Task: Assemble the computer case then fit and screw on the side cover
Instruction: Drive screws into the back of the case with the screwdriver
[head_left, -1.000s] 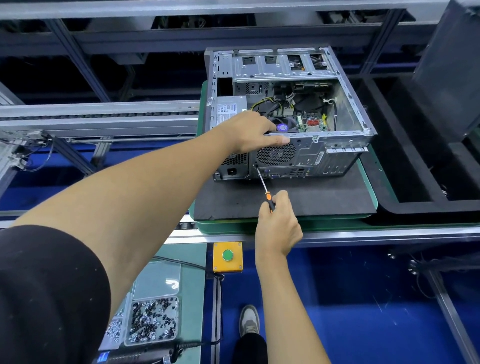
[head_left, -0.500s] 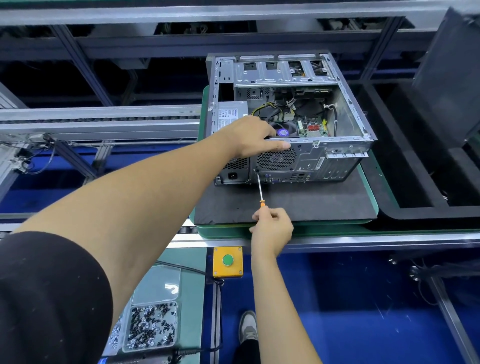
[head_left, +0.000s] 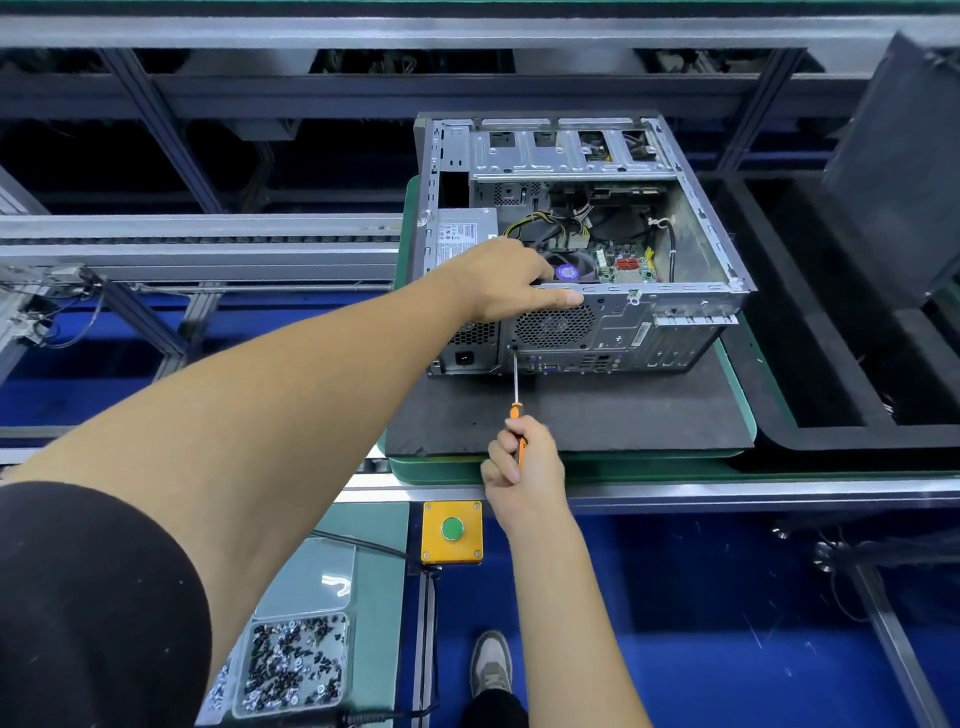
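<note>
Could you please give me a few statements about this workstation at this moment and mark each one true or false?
1. The right hand grips an orange-handled screwdriver whose tip meets the rear panel of the computer case. True.
2. The left hand hangs idle below the conveyor. False: it rests on the case's upper rear edge, thumb laid along the rim.
3. The side cover is already fitted. False: the case's side is open, with the fan and cables showing.
4. The case sits on a dark foam pad on a green pallet. True.
5. The button on the yellow box is red. False: it is green.
</note>
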